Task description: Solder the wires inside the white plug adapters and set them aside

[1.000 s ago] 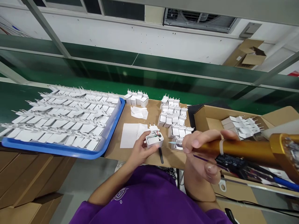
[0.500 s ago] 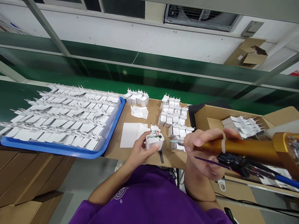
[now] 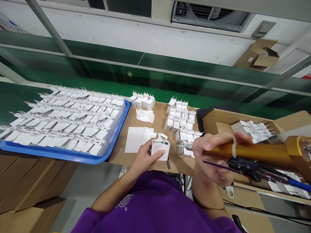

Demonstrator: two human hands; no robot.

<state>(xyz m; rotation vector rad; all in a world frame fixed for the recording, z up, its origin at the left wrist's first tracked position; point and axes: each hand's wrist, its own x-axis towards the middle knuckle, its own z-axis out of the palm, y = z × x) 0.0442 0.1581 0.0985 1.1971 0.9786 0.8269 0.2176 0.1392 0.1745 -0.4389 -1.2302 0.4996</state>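
My left hand [image 3: 145,156] is closed around a white charger housing [image 3: 160,150]. Its top is open, and coloured wires and a green board edge show inside beneath a raised plug cover. My right hand [image 3: 213,155] grips a gold-coloured glue dispenser [image 3: 257,154], a thick tube with a lever and wires under it. The dispenser's pale blue nozzle tip [image 3: 181,146] points left, a short way to the right of the housing and apart from it. A white paper sheet [image 3: 136,139] lies left of the housing, and a dark flat strip [image 3: 168,164] lies partly behind it.
A blue tray [image 3: 107,158] packed with rows of white chargers stands left. More chargers [image 3: 179,123] stand in rows right of centre, and several [image 3: 143,101] at the back edge. Crumpled paper [image 3: 145,115] lies on the brown board. A cardboard box [image 3: 211,121] holding chargers stands right.
The housing in my left hand has tilted, so more of its front wall shows and less of its inside. My right hand and the dispenser have barely moved.
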